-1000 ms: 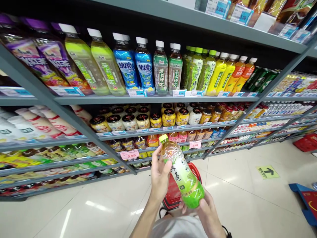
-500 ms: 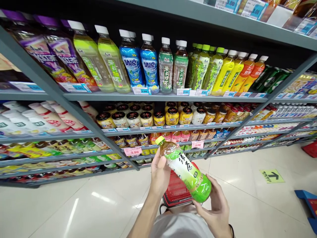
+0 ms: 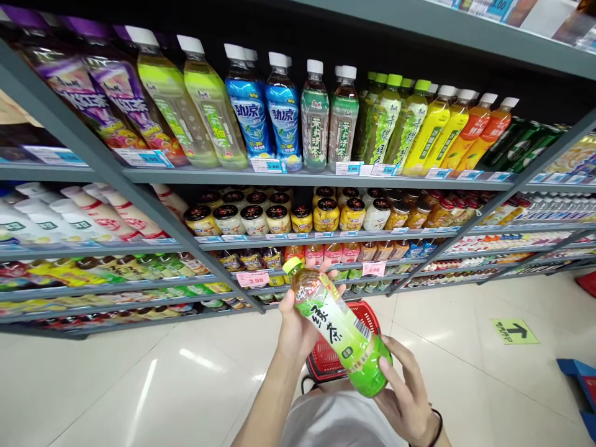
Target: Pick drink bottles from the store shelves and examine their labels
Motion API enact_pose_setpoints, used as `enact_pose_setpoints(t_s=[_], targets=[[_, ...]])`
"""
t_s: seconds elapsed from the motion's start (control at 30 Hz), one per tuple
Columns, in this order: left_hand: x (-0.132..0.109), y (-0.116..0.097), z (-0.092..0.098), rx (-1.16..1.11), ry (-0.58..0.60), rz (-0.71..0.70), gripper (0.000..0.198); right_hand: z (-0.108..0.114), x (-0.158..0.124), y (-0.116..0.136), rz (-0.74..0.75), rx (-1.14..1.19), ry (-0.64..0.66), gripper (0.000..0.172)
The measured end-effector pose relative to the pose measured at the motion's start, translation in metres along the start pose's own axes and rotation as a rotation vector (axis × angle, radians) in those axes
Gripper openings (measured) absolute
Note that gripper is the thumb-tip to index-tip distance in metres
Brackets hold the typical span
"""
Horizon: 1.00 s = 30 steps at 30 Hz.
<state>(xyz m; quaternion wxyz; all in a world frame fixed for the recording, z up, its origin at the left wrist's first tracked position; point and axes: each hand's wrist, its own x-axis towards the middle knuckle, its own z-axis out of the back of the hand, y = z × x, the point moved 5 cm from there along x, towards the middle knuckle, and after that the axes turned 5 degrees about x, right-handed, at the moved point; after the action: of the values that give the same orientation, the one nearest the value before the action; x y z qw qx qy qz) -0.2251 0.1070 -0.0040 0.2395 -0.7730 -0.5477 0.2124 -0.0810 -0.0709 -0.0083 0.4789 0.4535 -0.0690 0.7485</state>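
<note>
My left hand grips the upper body of a green tea bottle with a yellow cap and a green-and-white label with a barcode. My right hand is below it, its fingertips against the bottle's lower end, and a dark band circles that wrist. A red shopping basket hangs low behind the bottle, partly hidden by it and by my hands.
Grey store shelves hold bottled drinks, jars and packets, with price tags along their edges. A green floor sticker with an arrow lies on the tiled floor. A blue stand enters at the right edge.
The bottle has turned in my hands, bringing its barcode into view. The shelves have shifted slightly left and up in the view.
</note>
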Motion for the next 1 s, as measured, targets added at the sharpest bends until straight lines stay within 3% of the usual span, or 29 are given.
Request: enact_pose_setpoints(t_s=[0.23,0.43,0.6,0.67,0.77,0.87,1.0], targets=[[-0.002,-0.006,0.014,-0.038,-0.045,0.046,0.07,-0.011,-0.013,-0.001,-0.091,0.133,-0.014,0.063],[-0.004,-0.014,0.022,-0.094,-0.068,0.07,0.06,-0.018,-0.01,0.016,0.003,0.133,0.014,0.065],[-0.006,-0.021,0.024,-0.099,-0.027,0.076,0.059,-0.026,-0.007,0.019,-0.011,0.155,-0.017,0.065],[-0.006,-0.024,0.024,-0.094,-0.001,0.076,0.061,-0.032,-0.008,0.017,-0.105,0.261,-0.039,0.072],[-0.005,-0.027,0.024,-0.096,0.016,0.053,0.062,-0.044,-0.014,0.009,-0.383,0.448,-0.15,0.08],[-0.005,-0.027,0.021,-0.085,0.044,0.044,0.065,-0.059,-0.024,0.005,-0.641,0.657,-0.233,0.077],[-0.007,-0.025,0.013,-0.078,0.134,0.063,0.069,-0.073,-0.028,0.004,-0.825,0.98,-0.221,0.074]])
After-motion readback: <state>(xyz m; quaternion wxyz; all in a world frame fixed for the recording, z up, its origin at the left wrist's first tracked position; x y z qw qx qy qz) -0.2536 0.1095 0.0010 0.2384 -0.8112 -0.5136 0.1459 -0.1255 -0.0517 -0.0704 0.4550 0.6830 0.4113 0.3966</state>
